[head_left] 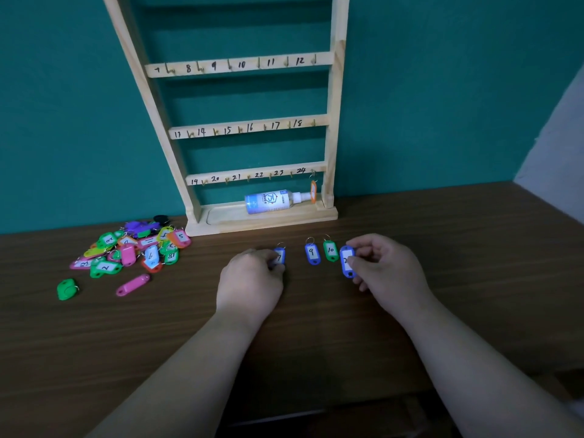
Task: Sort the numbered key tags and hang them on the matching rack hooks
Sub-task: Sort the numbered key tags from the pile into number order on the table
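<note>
Fingers of the left hand are curled down over the near end of tag 7, a blue tag lying flat on the table. The right hand pinches a second blue tag between thumb and bent fingers; its white label is partly covered, so the number cannot be read. Between the two hands lie tag 9, blue, and tag 10, green, just beside each other in a row with rings pointing to the rack.

Each tag is a glossy, rounded plastic oblong with a white paper window and a thin metal ring. A loose pile of green, pink, orange and purple ones sits well to the left. The rack is pale bare wood with handwritten numbers and small brass hooks; an orange tag hangs by 24. A clear bottle lies on its base. The table is dark, matt wood grain.
</note>
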